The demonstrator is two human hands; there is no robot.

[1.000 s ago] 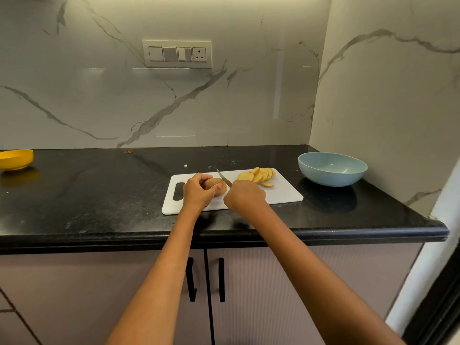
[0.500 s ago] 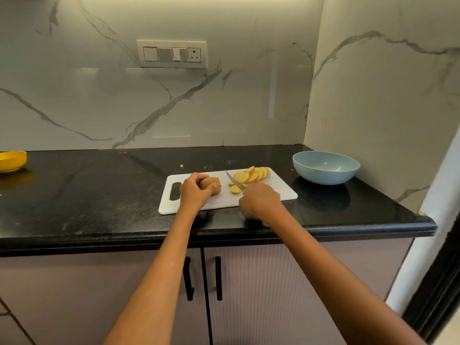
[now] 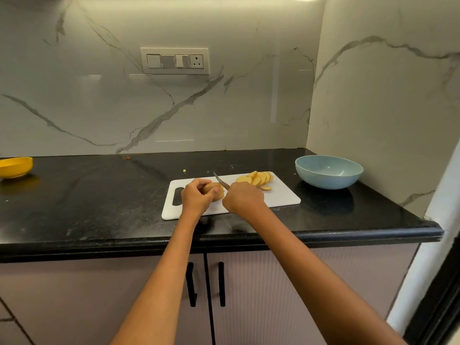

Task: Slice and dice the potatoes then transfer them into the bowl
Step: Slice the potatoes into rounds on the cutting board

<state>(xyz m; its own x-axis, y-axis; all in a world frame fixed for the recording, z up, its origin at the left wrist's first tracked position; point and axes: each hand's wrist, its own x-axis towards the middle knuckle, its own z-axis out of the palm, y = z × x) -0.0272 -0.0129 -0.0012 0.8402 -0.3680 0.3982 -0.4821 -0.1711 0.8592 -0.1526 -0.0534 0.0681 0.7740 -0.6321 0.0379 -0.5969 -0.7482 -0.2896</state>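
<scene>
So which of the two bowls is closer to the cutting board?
The pale blue bowl, just off the right end of the white cutting board. The yellow bowl sits far off at the counter's left edge, partly out of view.

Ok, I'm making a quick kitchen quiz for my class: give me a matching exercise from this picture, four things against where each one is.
Things:
1. blue bowl
2. yellow bowl
3. potato slices
4. uncut potato piece

Places:
A. gripped by the left hand
B. counter's far left edge
C. fanned on the cutting board, far right part
D. on the counter right of the board

Pairs: 1-D, 2-B, 3-C, 4-A
</scene>
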